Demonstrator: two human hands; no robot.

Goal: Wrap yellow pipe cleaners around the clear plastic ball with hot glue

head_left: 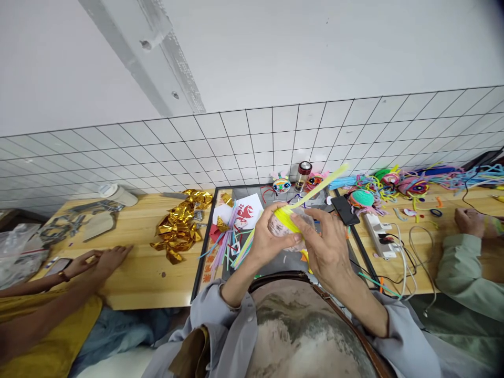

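Both hands meet in front of my chest over the dark work mat [281,262]. My left hand [264,239] is closed around a pale, brown-mottled ball [276,227]. Fuzzy yellow chenille stems [286,218] lie in a band across the ball. One yellow stem's loose end [325,182] sticks up to the right. My right hand [328,244] has its thumb and fingers pressed on the yellow band at the ball's right side. Its fingertips partly hide the band. Pastel chenille stems [228,236] lie left of my left hand.
Gold foil [179,226] and red-printed paper [248,211] lie left. Behind stand a decorated ball [281,184] and a lidded bottle [303,176]. On the right are a phone [346,211], power strip [378,234] and cables. Co-workers' hands [98,262] rest at left, another [469,221] at right.
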